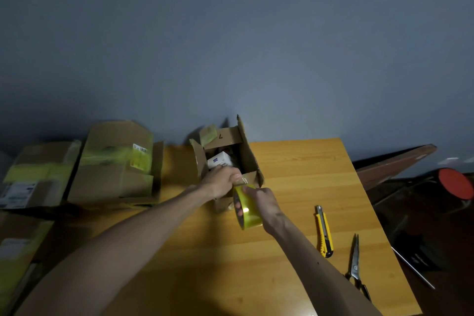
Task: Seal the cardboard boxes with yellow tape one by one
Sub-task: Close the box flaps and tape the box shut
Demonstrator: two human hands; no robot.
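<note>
A small open cardboard box [250, 155] stands on the wooden table [295, 187], its flaps up and a white packet inside. In front of it my right hand [264, 202] grips a roll of yellow tape [247, 209], fingers through the core. My left hand [223, 181] pinches the tape's free end at the box's near edge, just above the roll. Larger cardboard boxes [115, 161] with yellow tape on them lie at the left.
A yellow utility knife [324, 232] and a pair of scissors [355, 264] lie on the table to the right of my right arm. More taped boxes [33, 177] crowd the left side. A red round object [456, 183] and dark clutter sit beyond the table's right edge.
</note>
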